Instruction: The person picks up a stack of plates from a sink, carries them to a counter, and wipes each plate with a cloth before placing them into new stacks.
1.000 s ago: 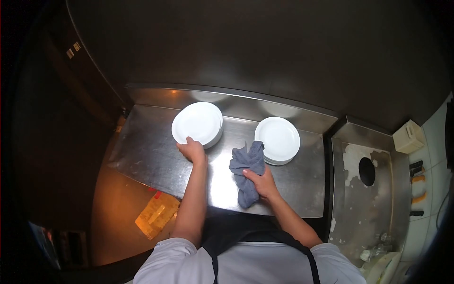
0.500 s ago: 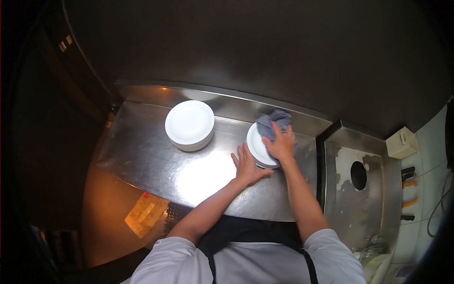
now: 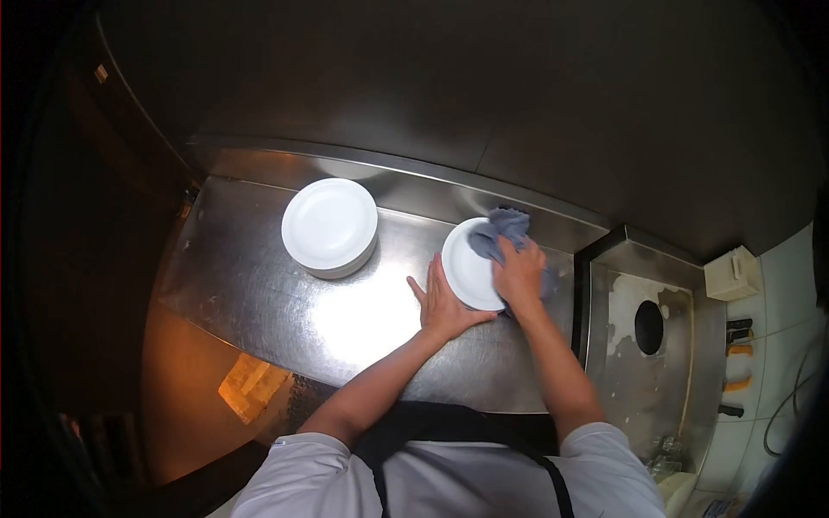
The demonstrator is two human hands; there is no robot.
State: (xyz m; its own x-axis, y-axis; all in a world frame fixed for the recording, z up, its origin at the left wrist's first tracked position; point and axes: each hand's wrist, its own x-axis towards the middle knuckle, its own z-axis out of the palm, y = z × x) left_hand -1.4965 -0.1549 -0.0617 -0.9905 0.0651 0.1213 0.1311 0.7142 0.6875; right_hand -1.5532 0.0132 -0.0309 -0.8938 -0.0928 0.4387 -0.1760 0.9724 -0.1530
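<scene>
A white plate (image 3: 465,274) rests on the metal counter in front of me, over what may be other plates hidden beneath it. My left hand (image 3: 445,311) is open along its near left edge, fingers spread and thumb stretched under the near rim. On the plate's right side, my right hand (image 3: 522,274) is closed on a grey-blue cloth (image 3: 509,227), which bunches over the far right rim and hangs past the edge. A taller stack of white plates (image 3: 330,224) stands farther left, apart from both hands.
The steel counter (image 3: 233,259) has a raised back ledge. To the right lies a metal sink basin (image 3: 626,388) with a dark round hole (image 3: 648,327). Beyond it are a cream box (image 3: 732,274) and several knives (image 3: 738,351) on the tiled wall. An orange-lit board (image 3: 252,387) lies lower left.
My right hand's fingers have curled and gathered the cloth, where they lay flatter before. The left hand has moved up closer around the plate's edge. The whole view has shifted slightly.
</scene>
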